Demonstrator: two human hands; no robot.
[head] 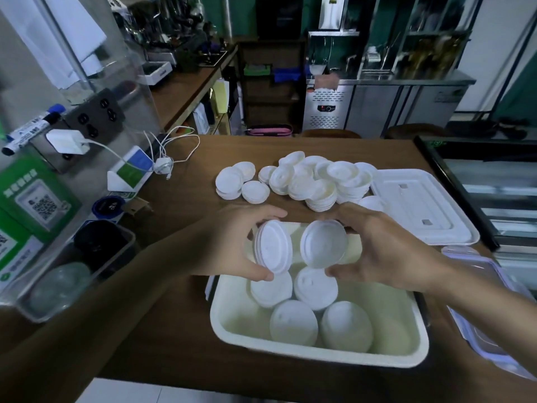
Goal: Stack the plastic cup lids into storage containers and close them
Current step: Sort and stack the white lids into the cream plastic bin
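Note:
A white rectangular storage container [406, 353] sits on the brown table in front of me, with several stacks of white cup lids [293, 322] lying in it. Above its far end, my left hand [232, 245] grips a short stack of lids [273, 247] on edge. Beside it, my right hand [386, 254] grips another lid stack [324, 244], its hollow side facing me. A loose pile of lids [308, 178] lies on the table beyond. The container's white cover [421, 205] lies flat at the right.
A second, clear lid with a purple rim [479, 309] lies at the table's right edge. At left stand a clear bin with dark cups [78, 266], green QR signs [32, 196] and a charger with cables [162, 164]. A glass display case [494, 181] borders the right.

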